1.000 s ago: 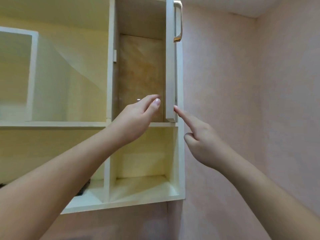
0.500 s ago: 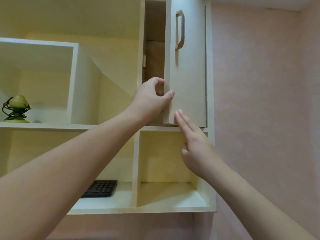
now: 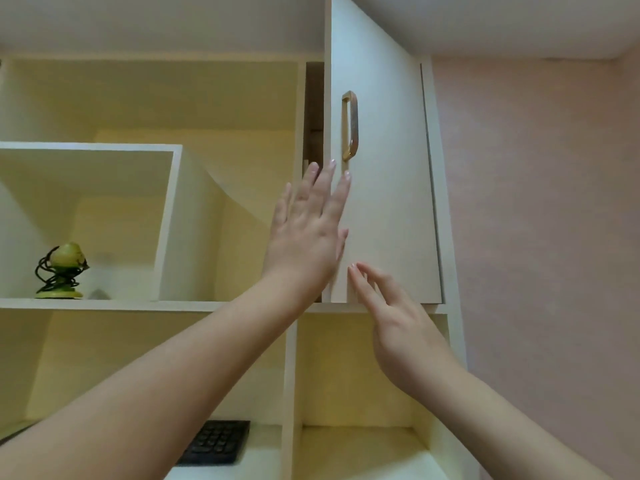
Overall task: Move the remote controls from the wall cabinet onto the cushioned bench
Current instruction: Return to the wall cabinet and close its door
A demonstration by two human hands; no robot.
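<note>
Wall cabinet door (image 3: pixel 384 202): nearly closed. Left hand (image 3: pixel 306 233): grip apart, flat fingers against door's left edge. Right hand (image 3: pixel 398 327): grip apart, fingertips at door's lower edge.

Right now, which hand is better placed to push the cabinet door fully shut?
The left hand, probably. Its straight fingers lie flat on the cabinet door just below the handle, beside the narrow gap that remains. The right hand only reaches the door's lower corner with its fingertips.
</note>
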